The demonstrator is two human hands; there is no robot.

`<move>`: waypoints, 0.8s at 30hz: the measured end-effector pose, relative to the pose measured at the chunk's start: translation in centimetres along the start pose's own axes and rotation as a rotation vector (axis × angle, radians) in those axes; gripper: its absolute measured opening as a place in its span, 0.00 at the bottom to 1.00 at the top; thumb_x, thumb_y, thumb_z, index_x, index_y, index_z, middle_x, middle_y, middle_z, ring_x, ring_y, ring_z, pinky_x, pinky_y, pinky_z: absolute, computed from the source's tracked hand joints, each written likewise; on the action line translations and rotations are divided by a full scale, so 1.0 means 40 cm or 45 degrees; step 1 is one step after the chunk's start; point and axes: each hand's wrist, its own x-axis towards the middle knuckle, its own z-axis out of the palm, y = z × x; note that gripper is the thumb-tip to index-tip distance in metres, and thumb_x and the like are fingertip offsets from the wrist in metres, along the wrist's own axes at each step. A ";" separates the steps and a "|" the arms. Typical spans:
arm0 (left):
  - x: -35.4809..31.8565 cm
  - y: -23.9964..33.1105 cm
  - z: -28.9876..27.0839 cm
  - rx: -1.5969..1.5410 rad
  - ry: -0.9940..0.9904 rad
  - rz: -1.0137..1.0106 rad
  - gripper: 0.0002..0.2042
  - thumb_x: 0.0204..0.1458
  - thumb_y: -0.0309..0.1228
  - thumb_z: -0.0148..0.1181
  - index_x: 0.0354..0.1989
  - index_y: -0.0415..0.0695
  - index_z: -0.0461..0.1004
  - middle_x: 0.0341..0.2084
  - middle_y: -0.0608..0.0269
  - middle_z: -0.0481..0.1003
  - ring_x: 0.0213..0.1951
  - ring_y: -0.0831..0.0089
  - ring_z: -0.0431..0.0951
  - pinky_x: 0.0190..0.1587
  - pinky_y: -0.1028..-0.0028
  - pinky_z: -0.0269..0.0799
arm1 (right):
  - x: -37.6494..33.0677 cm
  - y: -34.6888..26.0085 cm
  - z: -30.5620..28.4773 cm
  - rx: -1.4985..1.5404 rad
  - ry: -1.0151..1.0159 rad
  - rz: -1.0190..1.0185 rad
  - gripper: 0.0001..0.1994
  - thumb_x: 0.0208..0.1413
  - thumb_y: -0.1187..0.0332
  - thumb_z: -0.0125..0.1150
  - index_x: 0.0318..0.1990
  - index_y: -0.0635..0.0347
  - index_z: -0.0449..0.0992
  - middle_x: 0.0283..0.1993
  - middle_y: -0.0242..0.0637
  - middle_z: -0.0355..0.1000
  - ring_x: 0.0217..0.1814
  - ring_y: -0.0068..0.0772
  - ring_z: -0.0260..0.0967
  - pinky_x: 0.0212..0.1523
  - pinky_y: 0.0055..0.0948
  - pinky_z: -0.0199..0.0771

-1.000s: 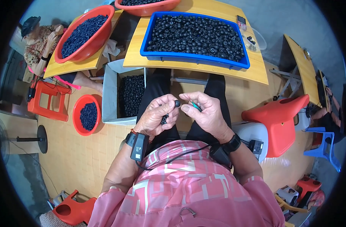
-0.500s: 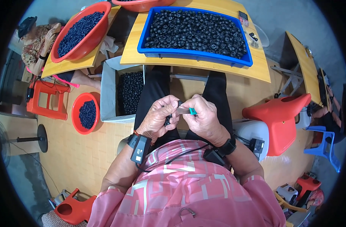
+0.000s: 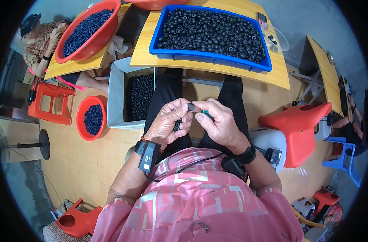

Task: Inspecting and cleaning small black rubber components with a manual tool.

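At mid-frame, above your lap, you pinched a small black ring part between the fingertips of your left hand and right hand, a teal tool tucked in the right. More black pieces sat cupped in your left palm. Above, a blue tray of such parts rested on the yellow wooden table; left, a grey box and a red basin stood on the tan floor.
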 end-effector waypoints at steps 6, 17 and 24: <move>0.002 -0.001 -0.013 0.013 -0.015 0.019 0.11 0.57 0.33 0.62 0.42 0.41 0.70 0.21 0.67 0.68 0.19 0.81 0.66 0.15 0.84 0.58 | 0.001 -0.005 0.001 -0.123 0.006 -0.049 0.13 0.54 0.73 0.63 0.47 0.66 0.76 0.29 0.42 0.68 0.25 0.40 0.69 0.26 0.33 0.70; -0.002 0.007 -0.004 0.044 -0.037 -0.004 0.10 0.59 0.34 0.61 0.41 0.42 0.71 0.19 0.69 0.68 0.20 0.82 0.66 0.16 0.84 0.56 | 0.002 -0.013 -0.006 -0.081 -0.008 -0.025 0.12 0.55 0.74 0.62 0.46 0.68 0.77 0.28 0.42 0.68 0.25 0.39 0.69 0.26 0.32 0.71; -0.002 0.008 0.000 0.075 -0.063 0.018 0.10 0.58 0.35 0.62 0.40 0.42 0.71 0.20 0.69 0.68 0.19 0.83 0.65 0.16 0.84 0.56 | 0.004 -0.009 -0.007 -0.095 -0.015 -0.070 0.12 0.55 0.74 0.62 0.46 0.68 0.77 0.29 0.42 0.69 0.25 0.40 0.70 0.26 0.32 0.71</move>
